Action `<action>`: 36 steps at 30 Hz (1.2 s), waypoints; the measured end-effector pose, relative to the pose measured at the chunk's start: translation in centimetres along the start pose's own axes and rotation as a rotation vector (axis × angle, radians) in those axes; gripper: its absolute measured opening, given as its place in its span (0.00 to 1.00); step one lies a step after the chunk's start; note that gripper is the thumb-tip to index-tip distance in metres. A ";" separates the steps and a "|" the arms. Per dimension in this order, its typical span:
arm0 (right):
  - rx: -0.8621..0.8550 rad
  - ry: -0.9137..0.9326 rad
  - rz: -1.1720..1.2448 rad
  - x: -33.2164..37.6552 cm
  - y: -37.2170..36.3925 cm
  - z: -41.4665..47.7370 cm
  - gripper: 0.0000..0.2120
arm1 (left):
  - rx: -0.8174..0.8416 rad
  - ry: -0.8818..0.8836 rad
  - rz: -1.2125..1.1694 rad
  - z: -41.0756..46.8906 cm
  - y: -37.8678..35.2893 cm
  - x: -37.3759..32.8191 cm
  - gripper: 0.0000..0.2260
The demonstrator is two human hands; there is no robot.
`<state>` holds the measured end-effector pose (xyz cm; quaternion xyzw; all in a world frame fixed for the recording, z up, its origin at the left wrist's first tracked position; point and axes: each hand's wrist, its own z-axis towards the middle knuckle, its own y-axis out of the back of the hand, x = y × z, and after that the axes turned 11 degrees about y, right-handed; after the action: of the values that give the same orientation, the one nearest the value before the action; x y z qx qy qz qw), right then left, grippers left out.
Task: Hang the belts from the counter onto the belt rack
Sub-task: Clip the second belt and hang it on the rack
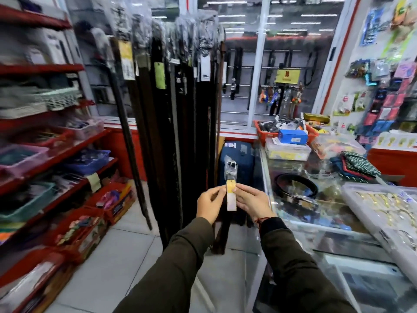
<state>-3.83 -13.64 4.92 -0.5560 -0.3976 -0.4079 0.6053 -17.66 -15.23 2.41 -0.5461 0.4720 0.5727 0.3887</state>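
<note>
Both my hands hold one belt (231, 173) upright in front of me by its buckle end, which is wrapped in clear plastic and carries a yellow and white tag. My left hand (209, 205) pinches the tag's left edge, and my right hand (253, 204) pinches its right edge. The strap hangs down behind my hands, dark brown, toward the floor. The belt rack (171, 86) stands just ahead and left, crowded with several dark hanging belts with tags. A coiled black belt (295, 185) lies on the glass counter (293, 224) at my right.
Red shelves (56, 159) with baskets of small goods line the left side. A blue suitcase (242, 159) stands behind the rack beside the counter. The counter holds a red basket (261, 132), boxes, folded cloth and a clear tray of trinkets (381, 211). White floor tiles lie below.
</note>
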 end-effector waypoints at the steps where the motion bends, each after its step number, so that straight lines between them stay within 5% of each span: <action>1: 0.026 0.018 0.008 0.1 -0.8 0.1 0.14 | -0.003 0.008 -0.034 0.2 0.9 -0.2 0.10; 26: 0.452 0.507 0.151 15.8 -29.0 5.3 0.08 | -0.417 -0.533 -0.149 4.1 22.5 -23.8 0.12; 36: 0.399 0.479 0.101 19.3 -34.8 8.4 0.15 | -0.373 -0.457 -0.250 7.0 25.5 -28.9 0.13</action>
<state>-29.88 -7.95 35.70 -0.3336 -0.2876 -0.4108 0.7983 -40.98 -12.91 33.71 -0.5186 0.1888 0.7051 0.4452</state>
